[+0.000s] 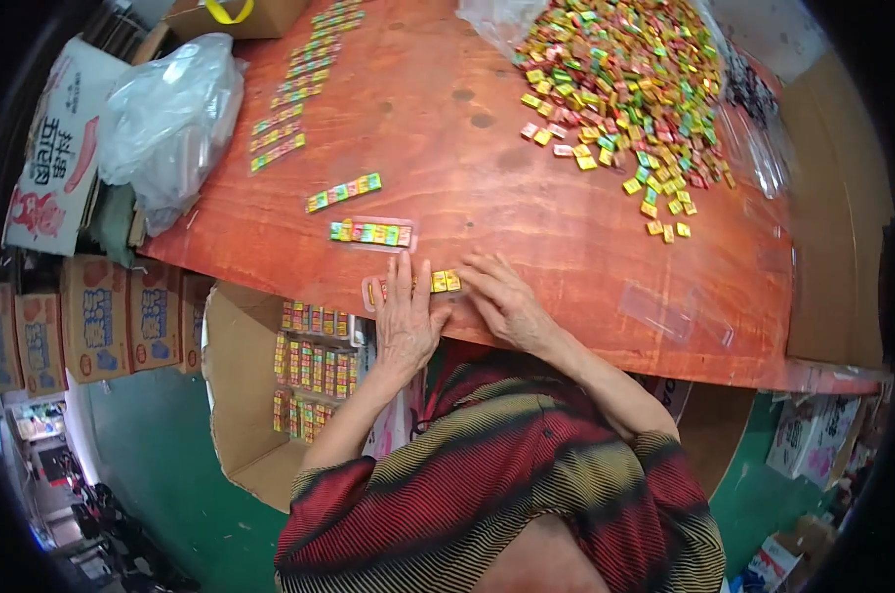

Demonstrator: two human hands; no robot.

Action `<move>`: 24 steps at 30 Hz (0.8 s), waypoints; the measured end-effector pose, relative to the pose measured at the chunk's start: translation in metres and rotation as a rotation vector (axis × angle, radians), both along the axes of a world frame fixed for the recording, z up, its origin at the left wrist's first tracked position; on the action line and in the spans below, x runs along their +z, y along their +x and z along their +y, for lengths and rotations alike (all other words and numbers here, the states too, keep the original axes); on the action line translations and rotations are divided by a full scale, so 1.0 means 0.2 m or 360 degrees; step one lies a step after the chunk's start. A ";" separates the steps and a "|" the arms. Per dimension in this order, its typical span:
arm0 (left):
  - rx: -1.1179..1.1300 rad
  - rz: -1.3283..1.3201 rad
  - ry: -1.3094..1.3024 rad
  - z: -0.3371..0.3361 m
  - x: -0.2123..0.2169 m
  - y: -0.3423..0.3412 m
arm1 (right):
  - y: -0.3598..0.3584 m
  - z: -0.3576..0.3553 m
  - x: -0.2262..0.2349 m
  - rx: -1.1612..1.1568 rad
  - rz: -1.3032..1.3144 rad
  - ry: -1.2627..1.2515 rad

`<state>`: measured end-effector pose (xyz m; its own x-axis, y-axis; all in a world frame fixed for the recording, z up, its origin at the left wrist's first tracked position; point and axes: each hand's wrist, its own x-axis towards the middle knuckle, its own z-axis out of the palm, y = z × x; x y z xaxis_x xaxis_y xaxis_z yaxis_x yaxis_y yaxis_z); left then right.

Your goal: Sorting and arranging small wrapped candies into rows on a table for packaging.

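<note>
At the table's near edge, a row of small, brightly coloured wrapped pieces (447, 282) lies by a clear plastic tray (367, 295). My left hand (406, 321) rests across this row with its fingers stretched out, hiding the middle. The fingertips of my right hand (510, 301) touch the row's right end, and its fingers are extended. Whether the pieces lie fully inside the tray is hidden. Just beyond my left hand, a filled clear tray (415, 237) holds another row. Farther off is a loose row of the same pieces (344, 193).
A big heap of wrapped pieces (625, 79) covers the far right. Several finished-looking rows (309, 79) run along the far left, near a plastic bag (171, 119). Clear trays (655, 309) lie at right. Below the edge, an open carton (240, 395) holds packs. Cardboard (838, 217) stands at right.
</note>
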<state>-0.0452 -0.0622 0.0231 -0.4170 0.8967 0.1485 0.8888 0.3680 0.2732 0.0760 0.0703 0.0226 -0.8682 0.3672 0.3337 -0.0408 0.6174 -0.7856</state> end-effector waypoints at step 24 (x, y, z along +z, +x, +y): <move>0.0230 0.0173 -0.0085 0.14 -0.02 -0.68 | 0.29 0.15 0.04 -0.0301 -0.0216 -0.0106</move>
<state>-0.1811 -0.0338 0.0190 -0.5263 0.8363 0.1535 0.8487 0.5057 0.1548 0.1331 0.1010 0.0302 -0.8172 0.5448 0.1881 0.1796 0.5508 -0.8151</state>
